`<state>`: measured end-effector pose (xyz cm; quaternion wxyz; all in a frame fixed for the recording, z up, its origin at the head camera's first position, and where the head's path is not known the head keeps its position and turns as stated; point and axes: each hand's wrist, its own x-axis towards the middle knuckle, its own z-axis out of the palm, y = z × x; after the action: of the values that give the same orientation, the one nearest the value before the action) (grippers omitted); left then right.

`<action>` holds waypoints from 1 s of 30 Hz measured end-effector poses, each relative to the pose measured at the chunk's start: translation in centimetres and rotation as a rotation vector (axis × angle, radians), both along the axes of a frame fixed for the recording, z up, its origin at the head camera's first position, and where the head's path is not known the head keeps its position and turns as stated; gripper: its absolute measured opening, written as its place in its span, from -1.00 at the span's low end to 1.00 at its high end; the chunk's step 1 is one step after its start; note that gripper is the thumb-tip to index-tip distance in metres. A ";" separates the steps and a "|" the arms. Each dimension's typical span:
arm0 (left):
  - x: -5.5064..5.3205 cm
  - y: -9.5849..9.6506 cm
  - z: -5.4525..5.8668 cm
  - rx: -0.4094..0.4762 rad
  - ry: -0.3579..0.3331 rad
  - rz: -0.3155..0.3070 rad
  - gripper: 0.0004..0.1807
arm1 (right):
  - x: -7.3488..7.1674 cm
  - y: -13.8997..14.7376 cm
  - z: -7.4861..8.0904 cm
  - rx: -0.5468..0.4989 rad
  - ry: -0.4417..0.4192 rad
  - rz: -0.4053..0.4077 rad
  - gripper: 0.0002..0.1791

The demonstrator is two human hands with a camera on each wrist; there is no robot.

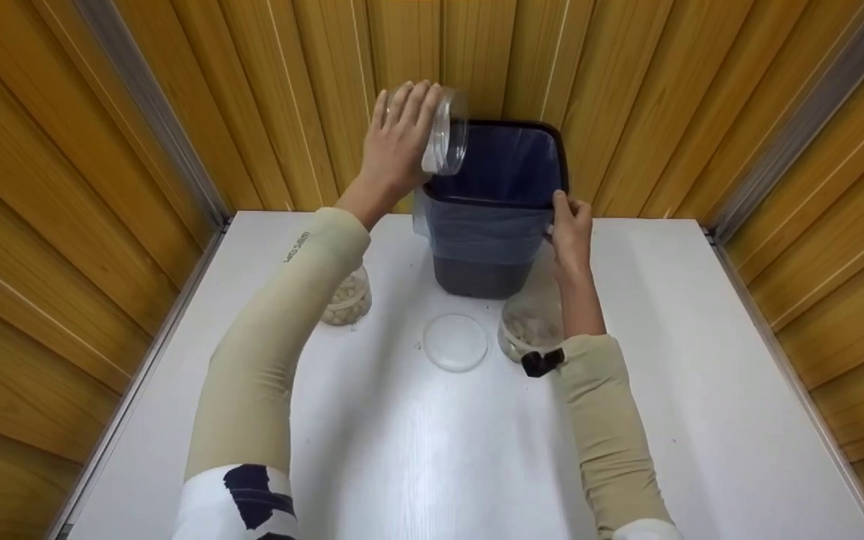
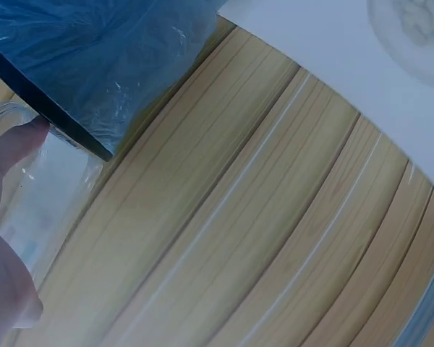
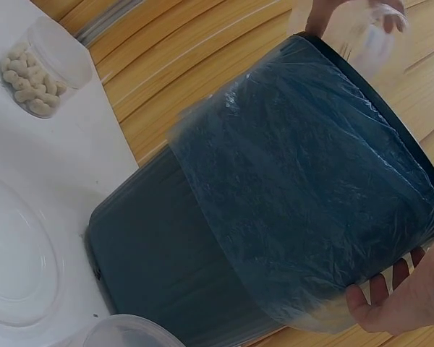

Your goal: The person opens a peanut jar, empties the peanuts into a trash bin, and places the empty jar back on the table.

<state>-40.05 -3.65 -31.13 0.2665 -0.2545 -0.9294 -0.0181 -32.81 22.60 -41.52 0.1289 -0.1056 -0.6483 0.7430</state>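
Gripping tipped jar (image 1: pixel 450 144) in left hand (image 1: pixel 398 136), bin rim (image 1: pixel 493 203) in right hand (image 1: pixel 573 231); leaving table (image 1: pixel 709 427) room rightward, half-hiding another jar (image 1: pixel 351 300) behind sleeve (image 1: pixel 252 375).

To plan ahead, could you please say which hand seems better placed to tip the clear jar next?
Probably the left hand: it grips the clear jar at the bin, while the right hand grips the bin itself.

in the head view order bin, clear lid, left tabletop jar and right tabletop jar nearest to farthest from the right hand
1. Bin: right hand holds its right rim
2. Right tabletop jar: by the right sleeve
3. Clear lid: flat on the table, left of that jar
4. Left tabletop jar: farthest left, by the left sleeve
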 end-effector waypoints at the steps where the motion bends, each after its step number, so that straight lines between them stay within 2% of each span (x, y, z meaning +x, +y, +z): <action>1: 0.0 -0.4 -0.1 0.060 -0.027 0.012 0.24 | -0.1 0.1 0.0 -0.005 0.001 -0.002 -0.62; 7: 0.3 -3.2 -1.1 0.411 -0.152 0.071 0.40 | 0.1 0.1 0.3 -0.028 -0.011 -0.013 -0.69; 12: 1.0 -5.3 -2.5 0.706 -0.236 0.040 0.37 | 1.5 -0.4 2.1 -0.022 -0.030 -0.007 -0.70; 14: 1.3 -6.0 -3.2 0.782 -0.258 0.018 0.37 | 2.0 -0.7 2.8 -0.003 -0.036 -0.007 -0.69; 19: 2.5 -7.0 -5.4 0.853 -0.279 -0.037 0.37 | 2.5 -0.8 3.1 0.038 -0.031 -0.015 -0.68; 24: 3.6 -7.2 -7.9 0.926 -0.322 -0.101 0.34 | 1.4 -0.4 1.7 0.055 -0.006 -0.016 -0.68; 30: 5.1 -7.1 -10.9 1.015 -0.384 -0.112 0.34 | 0.4 0.2 0.4 0.057 0.001 -0.032 -0.65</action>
<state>-34.98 -10.76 -41.99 0.1798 -0.1350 -0.8209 -0.5249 -32.42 22.78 -41.08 0.1439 -0.1117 -0.6674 0.7220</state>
